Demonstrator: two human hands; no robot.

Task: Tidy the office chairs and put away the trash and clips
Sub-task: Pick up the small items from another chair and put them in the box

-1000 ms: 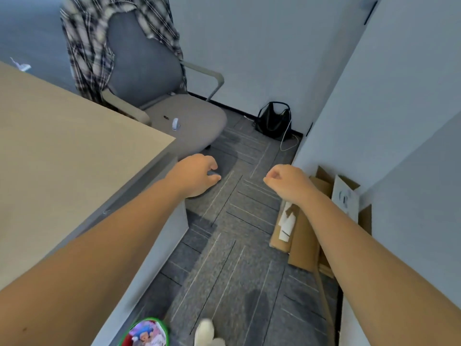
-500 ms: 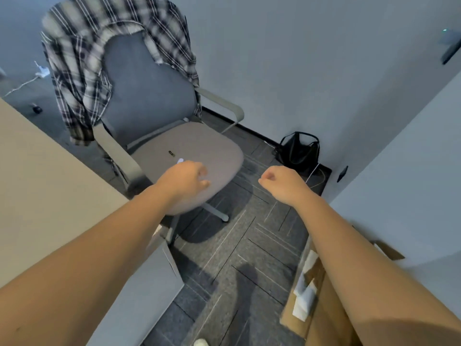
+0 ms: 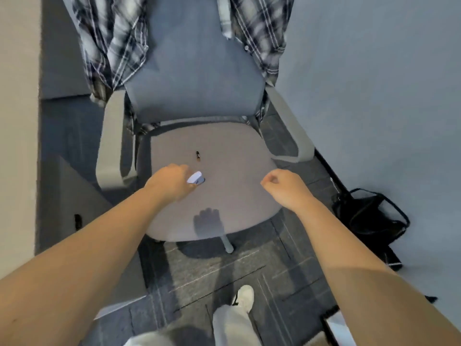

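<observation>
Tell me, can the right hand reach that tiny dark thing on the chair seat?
Probably yes. The right hand hovers over the seat, loosely curled and holding nothing, and only bare cushion lies between it and the small dark object. The left hand is beside the white clip.

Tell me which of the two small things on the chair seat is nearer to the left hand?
The white clip, right at the fingertips of the left hand. The small dark clip lies apart, farther back on the seat.

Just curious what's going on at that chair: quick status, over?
Left hand at the white clip on the chair seat, grip unclear. Right hand loosely curled, empty. Small dark clip lies untouched. Nothing in the way.
</observation>
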